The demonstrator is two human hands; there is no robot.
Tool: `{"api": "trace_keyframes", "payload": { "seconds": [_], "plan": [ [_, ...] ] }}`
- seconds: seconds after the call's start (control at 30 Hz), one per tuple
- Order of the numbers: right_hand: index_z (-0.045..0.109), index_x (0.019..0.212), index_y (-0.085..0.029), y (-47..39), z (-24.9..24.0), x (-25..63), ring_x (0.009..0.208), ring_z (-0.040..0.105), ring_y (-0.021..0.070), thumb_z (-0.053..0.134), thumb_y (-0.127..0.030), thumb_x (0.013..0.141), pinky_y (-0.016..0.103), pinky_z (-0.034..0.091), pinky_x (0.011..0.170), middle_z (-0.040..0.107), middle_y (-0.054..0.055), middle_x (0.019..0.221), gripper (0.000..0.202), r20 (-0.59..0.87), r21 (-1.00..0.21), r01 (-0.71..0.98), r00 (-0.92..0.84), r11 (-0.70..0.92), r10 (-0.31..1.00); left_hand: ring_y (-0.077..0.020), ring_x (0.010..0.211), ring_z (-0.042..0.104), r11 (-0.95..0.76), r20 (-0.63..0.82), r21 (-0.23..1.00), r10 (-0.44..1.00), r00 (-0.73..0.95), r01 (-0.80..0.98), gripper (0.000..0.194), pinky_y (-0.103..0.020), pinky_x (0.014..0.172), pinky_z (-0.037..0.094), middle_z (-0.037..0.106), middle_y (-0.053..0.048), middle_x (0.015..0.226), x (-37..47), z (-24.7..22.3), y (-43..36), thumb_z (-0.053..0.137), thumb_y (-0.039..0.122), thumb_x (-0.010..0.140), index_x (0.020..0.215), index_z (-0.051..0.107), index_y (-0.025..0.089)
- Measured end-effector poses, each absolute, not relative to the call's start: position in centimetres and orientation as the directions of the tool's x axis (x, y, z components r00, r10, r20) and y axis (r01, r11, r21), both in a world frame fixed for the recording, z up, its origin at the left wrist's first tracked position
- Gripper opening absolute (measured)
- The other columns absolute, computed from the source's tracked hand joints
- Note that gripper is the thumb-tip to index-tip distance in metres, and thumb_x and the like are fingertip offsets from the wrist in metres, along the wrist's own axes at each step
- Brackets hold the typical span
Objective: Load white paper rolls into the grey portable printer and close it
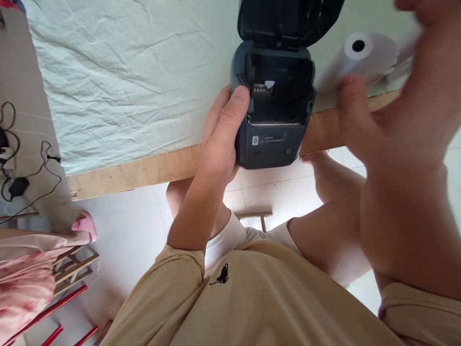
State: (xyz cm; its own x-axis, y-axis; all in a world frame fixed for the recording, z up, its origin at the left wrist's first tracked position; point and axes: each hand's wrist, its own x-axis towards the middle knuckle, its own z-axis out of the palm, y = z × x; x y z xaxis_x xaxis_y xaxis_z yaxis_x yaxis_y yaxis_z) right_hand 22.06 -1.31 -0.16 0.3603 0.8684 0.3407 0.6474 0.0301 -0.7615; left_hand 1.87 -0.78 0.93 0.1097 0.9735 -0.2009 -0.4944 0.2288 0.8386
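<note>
A dark blue-grey label printer (pixel 270 146) is tilted up at the table's front edge, its black lid (pixel 288 21) swung open and its paper bay showing no roll. My left hand (pixel 225 129) grips the printer's left side, thumb on the rim of the bay. To the right, a white paper roll (pixel 374 55) with a dark core hole lies on the cloth. My right hand (pixel 399 110), blurred, is raised near the roll with thumb and fingers spread apart. Whether it touches the roll's loose paper cannot be made out.
A pale green cloth (pixel 126 81) covers the table, with a bare wooden front edge (pixel 144 170). Black cables and an adapter (pixel 18 187) lie at the far left. Below them are another person's pink shoe (pixel 86 226) and a wooden stool (pixel 75 269).
</note>
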Motion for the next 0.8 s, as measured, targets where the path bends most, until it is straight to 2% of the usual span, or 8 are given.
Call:
{"api": "trace_keyframes", "payload": {
  "seconds": [0.13, 0.23, 0.3, 0.4, 0.5, 0.6, 0.67, 0.8],
  "plan": [
    [0.064, 0.11, -0.031, -0.6, 0.3, 20.5, 0.132, 0.047, 0.0309, 0.042, -0.04, 0.093, 0.057, 0.046, 0.098, 0.062, -0.002, 0.116, 0.029, 0.366, -0.712, 0.702, 0.348, 0.019, 0.863, -0.0192, 0.099, 0.065, 0.234, -0.192, 0.842, 0.972, 0.135, -0.486, 0.026, -0.032, 0.066, 0.042, 0.065, -0.004, 0.091, 2.5, 0.9, -0.9, 0.052, 0.049, 0.09, 0.082, 0.056, 0.024],
    [0.063, 0.116, -0.029, -0.8, 0.2, 20.6, 0.124, 0.051, 0.0324, 0.056, -0.044, 0.084, 0.059, 0.04, 0.102, 0.063, 0.0, 0.112, 0.036, 0.413, -0.457, 0.888, 0.157, 0.055, 0.897, -0.0194, 0.098, 0.065, 0.222, -0.216, 0.845, 0.974, 0.07, -0.487, 0.028, -0.032, 0.066, 0.041, 0.064, -0.004, 0.087, 2.5, 0.9, -0.9, 0.051, 0.05, 0.09, 0.078, 0.055, 0.025],
    [0.058, 0.122, -0.025, -1.1, 0.1, 20.7, 0.114, 0.057, 0.0298, 0.061, -0.039, 0.078, 0.054, 0.043, 0.099, 0.062, 0.002, 0.11, 0.046, 0.438, -0.317, 0.94, 0.028, 0.126, 0.898, -0.019, 0.096, 0.065, 0.231, -0.206, 0.843, 0.973, 0.104, -0.486, 0.028, -0.032, 0.065, 0.041, 0.065, -0.003, 0.088, 2.1, 0.9, -0.8, 0.052, 0.05, 0.09, 0.078, 0.056, 0.026],
    [0.053, 0.126, -0.023, -1.6, -0.1, 20.5, 0.095, 0.063, 0.0197, 0.058, -0.024, 0.075, 0.039, 0.049, 0.083, 0.063, 0.002, 0.103, 0.051, 0.474, -0.434, 0.868, -0.009, 0.242, 0.88, -0.0176, 0.093, 0.065, 0.289, -0.183, 0.836, 0.948, 0.26, -0.467, 0.023, -0.031, 0.067, 0.045, 0.066, -0.002, 0.093, 1.2, 0.6, -0.6, 0.054, 0.047, 0.091, 0.083, 0.06, 0.026],
    [0.056, 0.124, -0.022, -1.8, -0.4, 20.1, 0.102, 0.062, 0.0176, 0.054, -0.014, 0.075, 0.035, 0.051, 0.088, 0.063, 0.003, 0.111, 0.05, 0.453, -0.491, 0.814, -0.067, 0.312, 0.889, -0.0175, 0.092, 0.066, 0.278, -0.176, 0.835, 0.952, 0.249, -0.475, 0.026, -0.031, 0.068, 0.048, 0.066, -0.002, 0.094, 0.7, 0.3, -0.4, 0.053, 0.049, 0.091, 0.085, 0.061, 0.025],
    [0.06, 0.122, -0.019, -1.8, -0.7, 20.1, 0.112, 0.06, 0.0198, 0.057, -0.017, 0.078, 0.038, 0.049, 0.098, 0.059, 0.008, 0.117, 0.043, 0.444, -0.438, 0.835, -0.12, 0.332, 0.888, -0.019, 0.1, 0.066, 0.273, -0.172, 0.828, 0.955, 0.241, -0.49, 0.027, -0.03, 0.066, 0.048, 0.066, -0.003, 0.095, 1.0, 0.0, -0.3, 0.052, 0.051, 0.091, 0.087, 0.061, 0.025],
    [0.06, 0.123, -0.02, -1.7, -0.8, 20.4, 0.108, 0.06, 0.019, 0.059, -0.019, 0.08, 0.038, 0.05, 0.095, 0.06, 0.006, 0.114, 0.044, 0.469, -0.452, 0.822, -0.111, 0.346, 0.876, -0.0194, 0.103, 0.065, 0.271, -0.164, 0.824, 0.955, 0.247, -0.498, 0.027, -0.029, 0.065, 0.048, 0.066, -0.004, 0.096, 1.1, 0.0, -0.4, 0.051, 0.05, 0.091, 0.088, 0.061, 0.025],
    [0.053, 0.132, -0.032, -1.2, -1.0, 21.1, 0.118, 0.057, 0.0203, 0.064, -0.023, 0.077, 0.031, 0.051, 0.077, 0.055, -0.001, 0.127, 0.056, 0.461, -0.673, 0.678, 0.072, 0.296, 0.884, -0.0191, 0.094, 0.067, 0.299, -0.185, 0.826, 0.944, 0.272, -0.477, 0.022, -0.03, 0.065, 0.049, 0.067, -0.003, 0.096, 0.8, 0.5, -0.4, 0.053, 0.046, 0.091, 0.092, 0.062, 0.025]
  ]
}}
